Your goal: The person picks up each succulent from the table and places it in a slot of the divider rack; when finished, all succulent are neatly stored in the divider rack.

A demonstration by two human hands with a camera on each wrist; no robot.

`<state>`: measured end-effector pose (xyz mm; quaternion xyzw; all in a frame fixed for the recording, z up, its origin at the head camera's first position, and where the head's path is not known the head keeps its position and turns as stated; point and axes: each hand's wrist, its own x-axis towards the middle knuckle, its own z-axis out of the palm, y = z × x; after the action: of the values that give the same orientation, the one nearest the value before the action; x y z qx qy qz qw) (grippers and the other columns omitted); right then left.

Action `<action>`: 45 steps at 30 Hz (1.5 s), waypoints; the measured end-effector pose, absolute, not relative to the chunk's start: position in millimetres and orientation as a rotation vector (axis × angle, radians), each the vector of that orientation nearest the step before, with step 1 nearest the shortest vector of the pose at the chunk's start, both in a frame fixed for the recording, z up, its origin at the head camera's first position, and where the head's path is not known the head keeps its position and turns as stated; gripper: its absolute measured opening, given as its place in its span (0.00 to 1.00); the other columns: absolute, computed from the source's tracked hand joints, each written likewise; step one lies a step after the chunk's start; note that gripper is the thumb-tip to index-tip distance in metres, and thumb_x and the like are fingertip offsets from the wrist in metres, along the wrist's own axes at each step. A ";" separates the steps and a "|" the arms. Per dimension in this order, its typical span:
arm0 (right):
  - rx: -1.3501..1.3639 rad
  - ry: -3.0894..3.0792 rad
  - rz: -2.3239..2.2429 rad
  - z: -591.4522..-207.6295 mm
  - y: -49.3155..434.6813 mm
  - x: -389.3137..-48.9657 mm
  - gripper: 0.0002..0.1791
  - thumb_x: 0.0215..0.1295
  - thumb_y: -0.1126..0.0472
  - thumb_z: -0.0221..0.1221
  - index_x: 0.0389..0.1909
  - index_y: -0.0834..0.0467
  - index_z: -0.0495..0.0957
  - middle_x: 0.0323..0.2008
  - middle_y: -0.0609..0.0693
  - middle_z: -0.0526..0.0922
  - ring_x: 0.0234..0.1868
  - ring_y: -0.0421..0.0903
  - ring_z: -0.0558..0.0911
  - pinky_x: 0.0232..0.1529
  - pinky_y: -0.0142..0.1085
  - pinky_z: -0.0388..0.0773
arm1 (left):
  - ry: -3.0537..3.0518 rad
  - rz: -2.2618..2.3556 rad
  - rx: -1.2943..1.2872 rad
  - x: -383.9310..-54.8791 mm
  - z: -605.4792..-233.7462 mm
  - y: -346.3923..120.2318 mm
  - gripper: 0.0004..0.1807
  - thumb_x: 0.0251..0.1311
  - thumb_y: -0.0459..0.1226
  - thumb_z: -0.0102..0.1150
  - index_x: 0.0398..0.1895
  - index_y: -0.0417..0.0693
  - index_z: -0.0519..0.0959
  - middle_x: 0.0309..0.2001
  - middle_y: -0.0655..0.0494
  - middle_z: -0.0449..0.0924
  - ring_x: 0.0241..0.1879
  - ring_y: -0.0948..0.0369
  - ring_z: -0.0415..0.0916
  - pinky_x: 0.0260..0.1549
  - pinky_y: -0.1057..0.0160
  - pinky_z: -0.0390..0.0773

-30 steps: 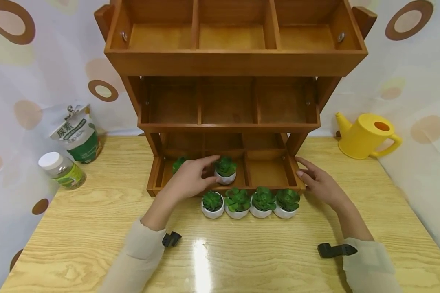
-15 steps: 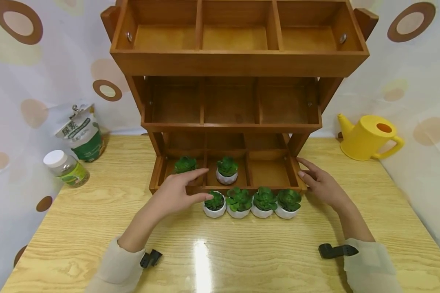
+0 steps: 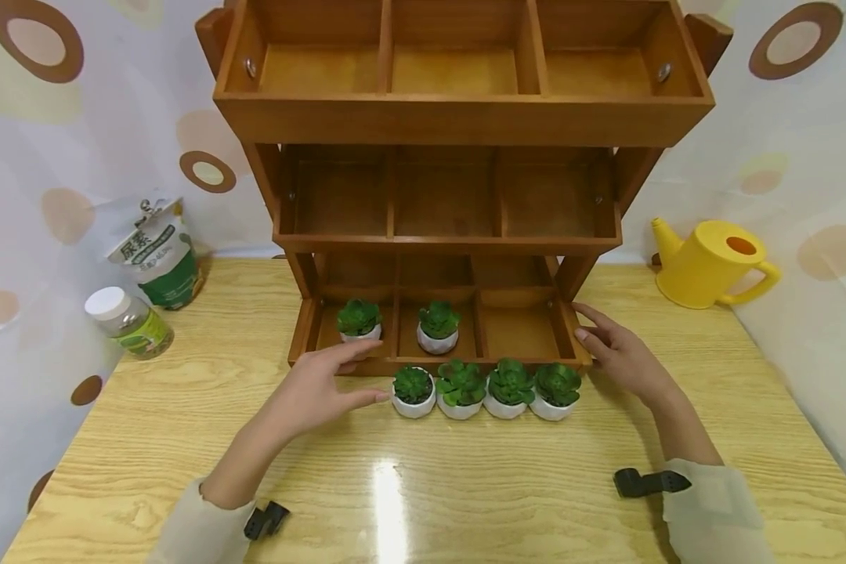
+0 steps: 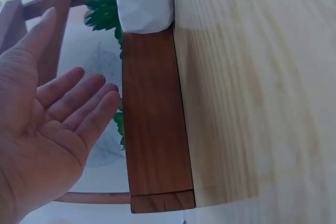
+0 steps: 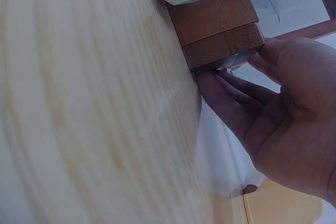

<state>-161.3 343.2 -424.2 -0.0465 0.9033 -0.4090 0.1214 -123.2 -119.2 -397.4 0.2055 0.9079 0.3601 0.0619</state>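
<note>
In the head view my left hand (image 3: 313,393) hovers before the lower tier of the wooden shelf (image 3: 366,366), fingers extended and thumb apart, holding nothing. Its thumb tip is close to the leftmost white-potted succulent (image 3: 413,392) of the front row. One potted succulent (image 3: 359,319) stands in the left compartment, partly behind my fingers; another potted succulent (image 3: 438,327) sits in the middle one. My right hand (image 3: 623,359) rests its fingertips against the shelf's right end, as the right wrist view also shows at the shelf end (image 5: 223,48).
Three more potted succulents (image 3: 511,389) continue the row on the table (image 3: 507,486). A yellow watering can (image 3: 708,265) stands at right. At left are a white-capped bottle (image 3: 130,323) and a green-and-white pouch (image 3: 158,258). Upper shelf tiers overhang the lower one.
My left hand has let go of the potted succulent in the middle compartment and drawn back left and toward me, uncovering the left succulent. The right hand stays at the shelf end.
</note>
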 end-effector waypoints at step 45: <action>-0.144 2.631 -1.203 -424.3 343.6 -160.3 0.35 0.81 0.40 0.41 0.83 0.45 0.45 0.75 0.70 0.59 0.73 0.70 0.65 0.60 0.63 0.75 | 2.549 1.121 0.622 -127.3 -404.9 -85.6 0.41 0.51 0.51 0.77 0.70 0.59 0.74 0.67 0.60 0.77 0.64 0.55 0.77 0.63 0.50 0.76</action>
<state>-160.3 343.6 -424.3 -0.0494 0.9015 -0.4123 0.1219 -127.3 -85.6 -404.9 0.2156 0.8841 0.3889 0.1436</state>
